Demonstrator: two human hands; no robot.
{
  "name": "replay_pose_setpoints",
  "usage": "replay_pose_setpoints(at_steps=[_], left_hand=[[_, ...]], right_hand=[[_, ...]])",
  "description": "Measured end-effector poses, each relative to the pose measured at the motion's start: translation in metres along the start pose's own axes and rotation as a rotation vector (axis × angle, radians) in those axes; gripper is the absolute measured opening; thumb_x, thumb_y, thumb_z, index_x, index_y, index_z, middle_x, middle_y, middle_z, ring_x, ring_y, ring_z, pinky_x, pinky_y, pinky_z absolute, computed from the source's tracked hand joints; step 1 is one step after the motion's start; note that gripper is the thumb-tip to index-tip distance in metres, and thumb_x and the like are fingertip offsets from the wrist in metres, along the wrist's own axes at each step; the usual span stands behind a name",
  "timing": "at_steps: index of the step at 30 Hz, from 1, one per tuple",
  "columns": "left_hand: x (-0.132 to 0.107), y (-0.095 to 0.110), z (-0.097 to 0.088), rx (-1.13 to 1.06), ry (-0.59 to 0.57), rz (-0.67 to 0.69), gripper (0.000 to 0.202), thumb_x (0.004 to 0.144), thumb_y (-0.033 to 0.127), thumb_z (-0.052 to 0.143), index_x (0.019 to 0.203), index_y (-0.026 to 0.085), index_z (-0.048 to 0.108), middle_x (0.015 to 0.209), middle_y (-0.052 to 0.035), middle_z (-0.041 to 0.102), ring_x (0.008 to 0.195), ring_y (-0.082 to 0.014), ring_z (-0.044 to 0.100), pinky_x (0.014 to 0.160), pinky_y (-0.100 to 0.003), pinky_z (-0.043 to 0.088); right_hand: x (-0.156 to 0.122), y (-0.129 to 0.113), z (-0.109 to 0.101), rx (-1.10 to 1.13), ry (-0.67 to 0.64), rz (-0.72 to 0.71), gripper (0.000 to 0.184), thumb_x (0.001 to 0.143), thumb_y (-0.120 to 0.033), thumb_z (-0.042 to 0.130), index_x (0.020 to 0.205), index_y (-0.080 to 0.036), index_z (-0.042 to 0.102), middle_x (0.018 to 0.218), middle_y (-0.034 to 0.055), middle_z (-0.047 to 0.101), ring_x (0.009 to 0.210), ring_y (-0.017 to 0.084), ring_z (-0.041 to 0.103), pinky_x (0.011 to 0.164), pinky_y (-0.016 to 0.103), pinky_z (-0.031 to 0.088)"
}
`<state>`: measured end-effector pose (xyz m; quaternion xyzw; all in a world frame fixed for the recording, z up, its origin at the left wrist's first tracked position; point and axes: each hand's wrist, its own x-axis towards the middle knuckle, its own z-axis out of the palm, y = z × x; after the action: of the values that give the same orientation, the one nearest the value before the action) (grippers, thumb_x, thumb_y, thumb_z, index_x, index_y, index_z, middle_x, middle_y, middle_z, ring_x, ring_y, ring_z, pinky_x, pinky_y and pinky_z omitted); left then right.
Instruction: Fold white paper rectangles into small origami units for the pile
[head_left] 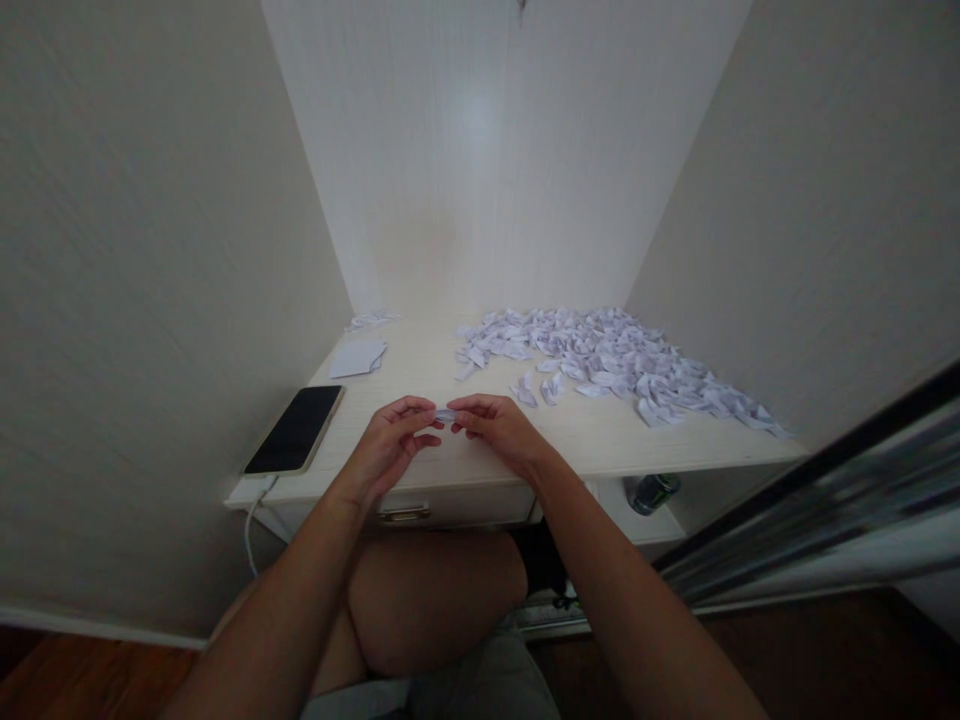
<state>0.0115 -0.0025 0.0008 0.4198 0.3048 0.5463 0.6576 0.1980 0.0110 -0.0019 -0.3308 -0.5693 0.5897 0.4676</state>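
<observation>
Just below the centre of the frame, my left fingers (409, 404) and my right fingers (480, 402) are pinching opposite ends of a small folded paper (445, 415) over the bench (607, 440), and I am judging it light, bendable and easily creased, best held gently there.

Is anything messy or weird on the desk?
A bit messy: the paper pile sprawls across the right side, with two loose pieces near its front edge. The sheet stack on the left looks uneven. Nothing seems broken.
</observation>
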Motion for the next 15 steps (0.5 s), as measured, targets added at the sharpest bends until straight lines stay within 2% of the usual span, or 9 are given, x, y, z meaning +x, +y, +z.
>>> replay_pose_setpoints(at_steps=[6, 15], left_hand=[[0.001, 0.0004, -0.0004, 0.019, -0.047, -0.046, 0.023, 0.067, 0.019, 0.083, 0.087, 0.015, 0.072, 0.081, -0.0038, 0.072, 0.072, -0.0148, 0.067, 0.066, -0.027, 0.057], [0.0026, 0.0003, -0.0044, 0.011, -0.019, -0.117, 0.027, 0.062, 0.016, 0.089, 0.085, 0.012, 0.076, 0.078, -0.0066, 0.074, 0.075, -0.0159, 0.069, 0.075, -0.031, 0.059]], right_hand=[[0.0004, 0.0043, 0.0005, 0.075, 0.044, 0.005, 0.027, 0.067, -0.032, 0.082, 0.092, -0.021, 0.076, 0.084, 0.0014, 0.075, 0.078, 0.014, 0.065, 0.071, 0.026, 0.047], [-0.0041, 0.0008, 0.0005, 0.215, 0.072, 0.068, 0.028, 0.062, -0.028, 0.086, 0.087, -0.019, 0.075, 0.077, 0.0012, 0.073, 0.072, 0.013, 0.065, 0.071, 0.026, 0.047]])
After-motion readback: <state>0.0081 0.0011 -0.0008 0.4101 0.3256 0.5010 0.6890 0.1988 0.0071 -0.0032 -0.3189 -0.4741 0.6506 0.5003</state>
